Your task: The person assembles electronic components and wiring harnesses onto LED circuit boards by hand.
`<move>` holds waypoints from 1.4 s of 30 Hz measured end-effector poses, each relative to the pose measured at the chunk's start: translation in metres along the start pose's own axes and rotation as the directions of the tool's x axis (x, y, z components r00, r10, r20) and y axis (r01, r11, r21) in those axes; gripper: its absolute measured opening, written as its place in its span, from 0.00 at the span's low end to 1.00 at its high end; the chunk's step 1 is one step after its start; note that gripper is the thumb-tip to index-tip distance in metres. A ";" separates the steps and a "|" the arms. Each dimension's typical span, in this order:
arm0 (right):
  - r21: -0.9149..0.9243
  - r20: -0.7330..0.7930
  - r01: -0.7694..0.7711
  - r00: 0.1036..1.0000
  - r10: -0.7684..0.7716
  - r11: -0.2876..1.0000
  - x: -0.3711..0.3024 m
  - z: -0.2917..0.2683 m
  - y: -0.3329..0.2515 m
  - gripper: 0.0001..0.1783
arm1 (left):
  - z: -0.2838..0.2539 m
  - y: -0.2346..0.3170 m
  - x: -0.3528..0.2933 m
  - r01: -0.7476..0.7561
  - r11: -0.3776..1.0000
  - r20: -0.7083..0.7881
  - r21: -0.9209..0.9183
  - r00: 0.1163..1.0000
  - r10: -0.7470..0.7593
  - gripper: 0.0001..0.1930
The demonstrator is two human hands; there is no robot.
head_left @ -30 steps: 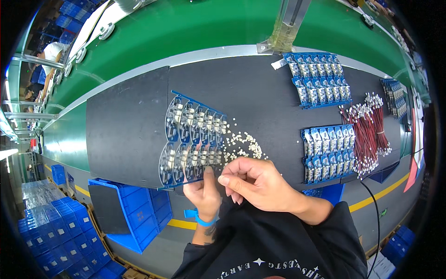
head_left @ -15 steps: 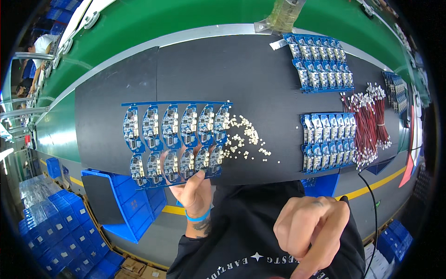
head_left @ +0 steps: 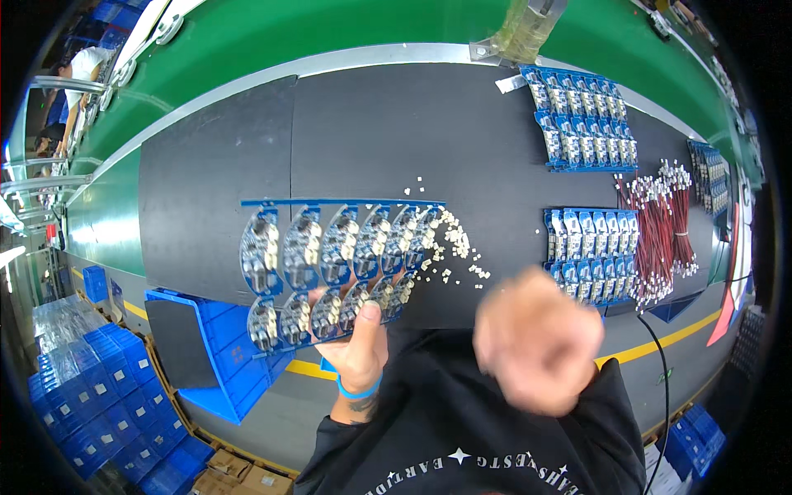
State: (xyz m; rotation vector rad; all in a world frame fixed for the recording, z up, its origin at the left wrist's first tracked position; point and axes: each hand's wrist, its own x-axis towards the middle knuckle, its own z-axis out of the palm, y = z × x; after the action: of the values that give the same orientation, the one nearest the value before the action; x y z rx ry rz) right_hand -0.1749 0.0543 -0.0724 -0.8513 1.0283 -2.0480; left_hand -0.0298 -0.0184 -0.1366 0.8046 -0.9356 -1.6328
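My left hand [head_left: 360, 345] grips the near edge of a panel of blue circuit boards [head_left: 280, 285], thumb on top and fingers underneath, partly showing through its gaps. The panel has two rows of curved boards with pale connectors and is raised over the black mat, slightly tilted. My right hand [head_left: 540, 342] hangs in front of my chest, smeared by motion, so its fingers and anything in them cannot be made out. Small white connectors [head_left: 455, 239] lie scattered just right of the panel, some hidden by its edge.
On the black mat [head_left: 371, 124], two more board stacks lie at the right, one far [head_left: 582, 120] and one near [head_left: 592, 252]. Beside them are bundles of dark red wires [head_left: 652, 235] with white ends. A blue crate [head_left: 235, 355] stands below the table at the left.
The panel has moved right and nearer the camera in my left hand, its far edge now tilted. My right hand has risen and turned, and is blurred.
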 end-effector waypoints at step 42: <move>0.123 -0.148 -0.400 0.897 0.415 0.908 0.012 -0.014 0.097 0.14 | -0.006 -0.003 -0.005 -0.394 0.753 0.362 0.527 0.906 0.221 0.15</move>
State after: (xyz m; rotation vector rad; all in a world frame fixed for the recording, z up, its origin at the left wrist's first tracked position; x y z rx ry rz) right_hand -0.1657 0.0062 -0.1583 -0.3728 1.0922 -1.8082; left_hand -0.0248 -0.0146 -0.1420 0.7760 -1.7435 -1.1697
